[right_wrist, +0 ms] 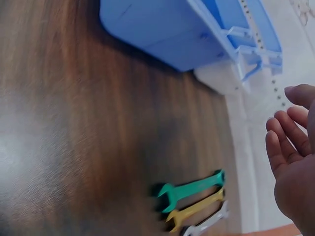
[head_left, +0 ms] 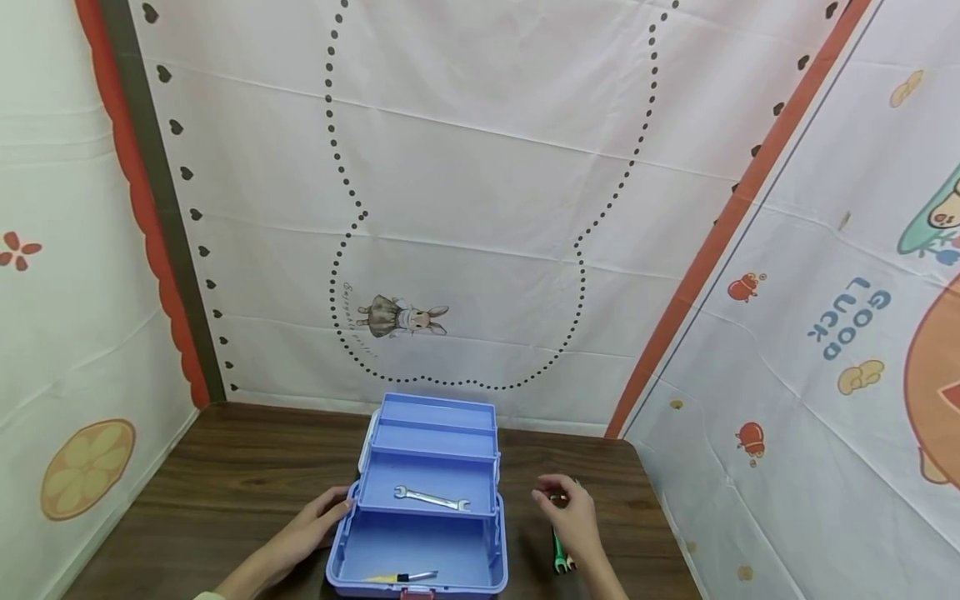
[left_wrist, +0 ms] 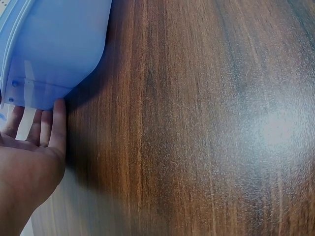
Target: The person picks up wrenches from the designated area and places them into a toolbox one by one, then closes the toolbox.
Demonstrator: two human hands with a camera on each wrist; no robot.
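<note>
A blue toolbox (head_left: 420, 550) stands with its tiered trays raised. In one tray lies a silver open-end wrench (head_left: 432, 499); a small yellow-and-black tool with a silver tip (head_left: 401, 577) lies in the bottom. My left hand (head_left: 307, 531) touches the box's left side, its fingers (left_wrist: 58, 125) extended against the wall. Right of the box, my right hand (head_left: 576, 518) hovers above the wrenches with loosely bent fingers and holds nothing. Below it on the table are a green wrench (right_wrist: 194, 189), a yellow wrench (right_wrist: 197, 210) and a silver wrench (right_wrist: 209, 223), partly hidden in the head view.
The dark wooden table (head_left: 247, 467) carries the box and wrenches. Printed white cloth (head_left: 480, 317) hangs behind it and along both sides. A red latch (head_left: 417, 594) is at the box's front edge.
</note>
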